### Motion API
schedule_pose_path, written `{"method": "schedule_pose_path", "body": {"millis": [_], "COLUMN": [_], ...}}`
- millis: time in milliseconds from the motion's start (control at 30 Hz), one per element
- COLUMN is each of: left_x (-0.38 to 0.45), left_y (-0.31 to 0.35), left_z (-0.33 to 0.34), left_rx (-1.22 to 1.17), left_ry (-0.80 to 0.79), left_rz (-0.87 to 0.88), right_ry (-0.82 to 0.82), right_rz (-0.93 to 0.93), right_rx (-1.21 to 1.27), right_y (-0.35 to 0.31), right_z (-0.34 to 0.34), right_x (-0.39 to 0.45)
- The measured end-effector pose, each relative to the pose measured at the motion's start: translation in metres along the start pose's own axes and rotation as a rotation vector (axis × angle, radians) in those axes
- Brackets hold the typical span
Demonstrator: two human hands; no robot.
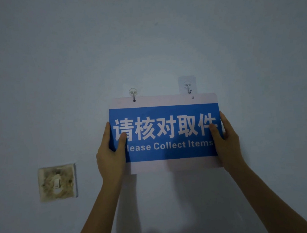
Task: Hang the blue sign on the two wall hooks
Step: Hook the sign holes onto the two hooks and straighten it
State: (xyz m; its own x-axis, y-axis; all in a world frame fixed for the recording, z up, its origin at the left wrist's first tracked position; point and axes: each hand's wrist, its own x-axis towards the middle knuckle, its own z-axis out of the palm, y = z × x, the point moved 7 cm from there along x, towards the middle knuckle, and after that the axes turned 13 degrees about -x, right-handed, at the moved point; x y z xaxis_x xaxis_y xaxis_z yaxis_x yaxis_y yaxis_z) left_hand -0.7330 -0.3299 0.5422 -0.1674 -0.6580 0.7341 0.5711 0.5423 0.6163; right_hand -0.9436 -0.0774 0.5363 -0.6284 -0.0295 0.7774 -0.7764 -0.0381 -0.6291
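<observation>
- Light switch on wall, lower left, plate stained/dirty, well apart from the sign.
- Left hand grips sign's left edge near lower corner; thumb over the front covering the "P" of "Please", other fingers wrapped behind the edge, not visible. Clenched on sign.
- Left forearm comes up from bottom of frame, bare.
- Left hook: clear adhesive hook on wall, just above sign's top edge; its tip lines up w/ sign's left hole, looks threaded through but can't confirm fully.
- Blue sign: held flat vs wall, center-right of frame, slightly tilted, right side a bit lower. Blue panel w/ white Chinese chars + "Please Collect Items", pale border top & bottom. Two small holes in top border.
- Right hook: clear adhesive pad + hook, sits just above sign's top edge; sign's right hole is below & slightly right of hook tip, apart, not on hook.
- Right hand grips sign's right edge; thumb on front over the last char, fingers behind/along the edge. Clenched on sign.
- Right forearm enters from bottom right, bare.
- Shadows of arms on wall below sign.
</observation>
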Motion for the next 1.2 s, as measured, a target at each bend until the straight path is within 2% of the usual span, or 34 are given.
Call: {"method": "schedule_pose_path", "body": {"millis": [333,767,967,1200], "left_x": [-0.003,-0.011,-0.008,-0.005], "left_y": [-0.009,-0.008,0.002,0.001], "left_z": [0.003,0.012,0.011,0.007], "left_rx": [-0.055,-0.055,-0.003,0.157], "left_ry": [0.014,0.012,-0.037,-0.017], "left_rz": [-0.017,-0.014,0.018,0.037], "right_ry": [-0.003,-0.024,-0.068,0.016], "right_rz": [-0.098,-0.13,-0.069,-0.054], "right_rx": [-0.099,-0.127,-0.09,-0.113], "right_y": [-0.02,-0.024,-0.007,0.0], "right_z": [-0.009,-0.015,-0.004,0.0], "right_x": [0.023,0.041,0.03,0.022]}}
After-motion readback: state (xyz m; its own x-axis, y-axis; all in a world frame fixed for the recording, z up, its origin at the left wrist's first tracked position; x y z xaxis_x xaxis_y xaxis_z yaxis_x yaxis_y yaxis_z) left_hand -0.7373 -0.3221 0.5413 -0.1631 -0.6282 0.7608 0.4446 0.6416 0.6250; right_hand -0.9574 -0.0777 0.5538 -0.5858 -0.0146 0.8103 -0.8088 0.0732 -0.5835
